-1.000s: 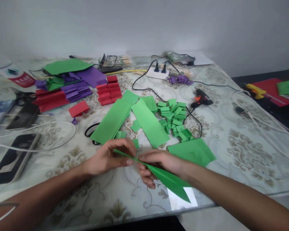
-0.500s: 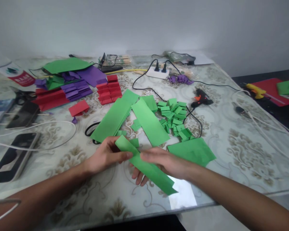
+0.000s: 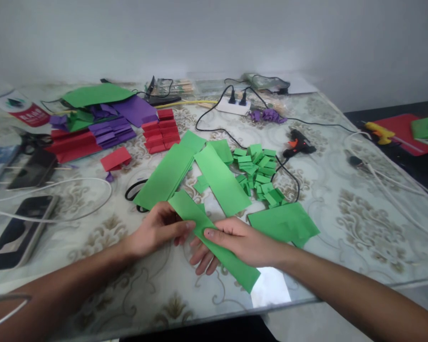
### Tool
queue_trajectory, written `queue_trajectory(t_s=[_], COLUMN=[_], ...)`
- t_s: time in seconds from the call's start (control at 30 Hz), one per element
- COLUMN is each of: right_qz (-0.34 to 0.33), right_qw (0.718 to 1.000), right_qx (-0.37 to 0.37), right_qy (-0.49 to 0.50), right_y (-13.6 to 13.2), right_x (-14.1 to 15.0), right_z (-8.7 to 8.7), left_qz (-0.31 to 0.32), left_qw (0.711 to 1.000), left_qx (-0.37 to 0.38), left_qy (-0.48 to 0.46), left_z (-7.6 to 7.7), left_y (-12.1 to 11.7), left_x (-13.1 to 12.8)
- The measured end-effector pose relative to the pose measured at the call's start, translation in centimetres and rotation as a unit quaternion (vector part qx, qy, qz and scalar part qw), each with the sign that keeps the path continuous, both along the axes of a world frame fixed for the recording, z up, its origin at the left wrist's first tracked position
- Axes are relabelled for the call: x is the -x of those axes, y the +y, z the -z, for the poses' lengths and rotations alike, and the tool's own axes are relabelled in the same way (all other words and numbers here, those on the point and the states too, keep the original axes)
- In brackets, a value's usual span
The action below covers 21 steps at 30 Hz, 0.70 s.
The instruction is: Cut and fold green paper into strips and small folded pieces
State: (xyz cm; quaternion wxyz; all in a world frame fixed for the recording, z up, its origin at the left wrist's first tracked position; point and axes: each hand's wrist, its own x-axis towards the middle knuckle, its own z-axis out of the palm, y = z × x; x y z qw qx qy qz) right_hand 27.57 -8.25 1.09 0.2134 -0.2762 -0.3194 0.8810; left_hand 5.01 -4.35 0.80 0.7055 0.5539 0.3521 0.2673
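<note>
Holding long green paper strip (image 3: 230, 263) w/ L hand (image 3: 157, 230) & R hand (image 3: 248, 242), over nr part of patterned table (image 3: 371, 223), slanting from upper L to lower R. Pinching its far end betw L thumb & curled L fingers. Grasping it nr mid w/ R hand, thumb pressed on top, fingers under & poking out past its L edge.

Can see, just beyond, stack of green strips (image 3: 166, 178), plus 1 loose green strip (image 3: 223, 183) & pile of small folded green pcs (image 3: 262, 168). Also see green sheet (image 3: 283, 223) nr R wrist, black glue gun (image 3: 298, 144) past it, white power strip (image 3: 233, 107) w/ 2 plugs in, red folded pcs (image 3: 160, 133) back L, & 2 phones (image 3: 21, 232) far L.
</note>
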Motion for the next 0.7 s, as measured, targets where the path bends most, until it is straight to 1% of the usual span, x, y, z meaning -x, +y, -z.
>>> queue_trajectory(t_s=[0.1, 0.2, 0.5, 0.7], right_qz=[-0.005, -0.010, -0.013, -0.033], right_qw=[1.000, 1.000, 0.999, 0.998], right_qx=[0.004, 0.004, 0.035, 0.028], right_qy=[0.009, 0.022, 0.038, 0.037], right_y=[-0.02, -0.04, -0.22, -0.24], right_x=[0.08, 0.09, -0.05, -0.12], right_z=[-0.01, 0.00, 0.09, 0.22], left_qz=[0.026, 0.023, 0.012, 0.012], left_qw=[0.999, 0.999, 0.999, 1.000], left_qx=[-0.020, -0.027, -0.027, -0.020], left_qy=[0.010, 0.013, 0.028, 0.019], left_z=[-0.24, -0.30, -0.11, -0.13], left_y=[-0.19, -0.33, -0.33, -0.23], left_x=[-0.12, -0.12, -0.05, -0.14])
